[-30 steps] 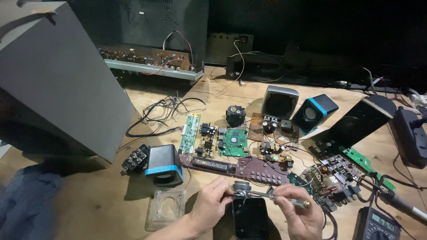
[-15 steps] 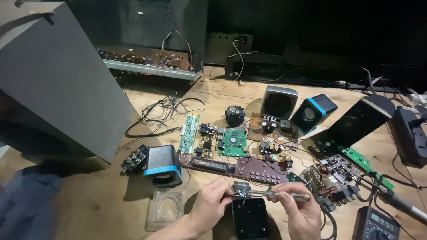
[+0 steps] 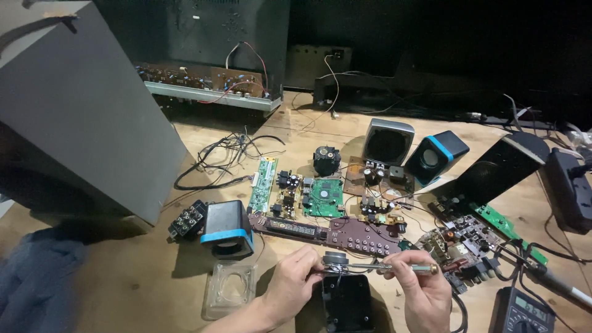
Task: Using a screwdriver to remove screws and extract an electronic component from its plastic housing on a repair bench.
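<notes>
At the near edge of the wooden counter the left hand and right hand meet over a small black box. The right grip is clenched around the handle of a screwdriver, whose thin shaft runs level toward the left. Its tip reaches a small round metal part that sits at the top of the black box, right at the left fingertips. The left grip is pinched at that part (whether it truly clasps the part or only steadies it cannot be told). So the round part lies between the two hands, touching the left fingers and just beyond the right hand's reach.

Just left of the left hand lies a clear plastic tray, and behind that a little speaker with a blue band. By the near right corner rests a multimeter.

Farther in, a long brown circuit board crosses the middle, with a green circuit board behind it. Beyond these stand a grey speaker and a blue-edged speaker, and near the far edge an open chassis with wiring.
</notes>
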